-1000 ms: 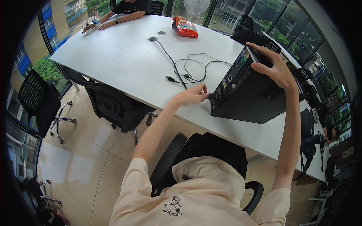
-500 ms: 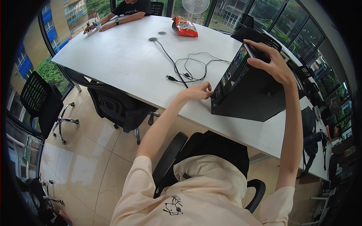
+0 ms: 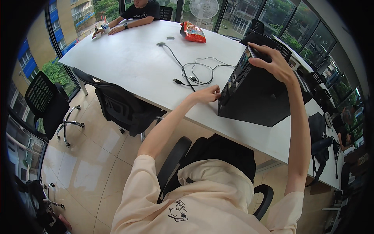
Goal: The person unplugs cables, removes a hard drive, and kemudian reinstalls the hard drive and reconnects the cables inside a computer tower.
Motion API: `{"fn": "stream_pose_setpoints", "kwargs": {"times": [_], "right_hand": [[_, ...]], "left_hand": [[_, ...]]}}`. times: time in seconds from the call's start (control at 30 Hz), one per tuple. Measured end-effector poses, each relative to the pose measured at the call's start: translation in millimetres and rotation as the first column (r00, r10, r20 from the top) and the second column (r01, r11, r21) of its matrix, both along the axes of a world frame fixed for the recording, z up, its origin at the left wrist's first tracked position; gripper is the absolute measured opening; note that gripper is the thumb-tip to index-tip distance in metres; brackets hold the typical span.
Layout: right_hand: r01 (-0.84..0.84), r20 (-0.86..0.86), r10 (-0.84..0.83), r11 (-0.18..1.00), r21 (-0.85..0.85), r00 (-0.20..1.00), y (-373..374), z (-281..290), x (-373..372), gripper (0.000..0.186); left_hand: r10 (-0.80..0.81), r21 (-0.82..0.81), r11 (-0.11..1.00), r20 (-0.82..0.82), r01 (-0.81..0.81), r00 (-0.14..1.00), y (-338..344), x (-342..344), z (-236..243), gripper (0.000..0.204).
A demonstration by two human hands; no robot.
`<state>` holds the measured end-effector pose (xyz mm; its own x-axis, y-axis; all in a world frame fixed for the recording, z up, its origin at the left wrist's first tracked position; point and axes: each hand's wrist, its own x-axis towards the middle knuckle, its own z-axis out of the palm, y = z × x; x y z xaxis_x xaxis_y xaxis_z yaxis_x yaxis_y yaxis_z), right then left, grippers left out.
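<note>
A black computer tower (image 3: 255,97) stands on the white table (image 3: 128,54), its port-covered back panel turned to the left. Over the tower's top edge my right hand (image 3: 276,65) is hooked, thumb on the near side and fingers across the top. Low at the back panel, my left hand (image 3: 208,94) is closed with its fingers curled together against the ports; whatever they pinch is hidden. Just beyond that hand lie black cables (image 3: 212,70) in loose loops, one ending in a USB plug (image 3: 178,81).
A red snack bag (image 3: 193,32) lies toward the far edge. Across the table, another person (image 3: 142,11) rests both arms near a pen cup (image 3: 105,28). A black office chair (image 3: 120,105) is pushed in at left; a black bag (image 3: 320,136) is at right.
The tower's top has tipped slightly to the left, with my right hand moving along on it. My left hand stays at the back panel. The whole view has shifted a little.
</note>
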<state>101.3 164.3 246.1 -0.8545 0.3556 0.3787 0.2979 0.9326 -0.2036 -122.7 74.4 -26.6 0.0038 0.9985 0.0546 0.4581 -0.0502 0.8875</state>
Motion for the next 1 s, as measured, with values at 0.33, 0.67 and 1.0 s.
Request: {"fn": "stream_pose_setpoints", "kwargs": {"times": [0.33, 0.67, 1.0], "right_hand": [[0.021, -0.004, -0.022, 0.995, -0.100, 1.000, -6.9, 0.4, 5.1, 0.087], [0.039, 0.007, -0.039, 0.995, -0.087, 0.999, -6.1, 0.3, 4.9, 0.084], [0.014, -0.009, -0.015, 0.996, -0.088, 1.000, -4.3, -3.4, 0.7, 0.084]], "left_hand": [[0.702, 0.758, 0.567, -0.241, -0.321, 0.670, -47.7, -20.7, -6.8, 0.022], [0.726, 0.446, 0.686, -0.465, -0.574, 0.506, -68.5, -65.7, -26.4, 0.020], [0.189, 0.323, 0.750, 0.732, -0.577, 0.655, -87.6, -62.0, 12.1, 0.011]]}}
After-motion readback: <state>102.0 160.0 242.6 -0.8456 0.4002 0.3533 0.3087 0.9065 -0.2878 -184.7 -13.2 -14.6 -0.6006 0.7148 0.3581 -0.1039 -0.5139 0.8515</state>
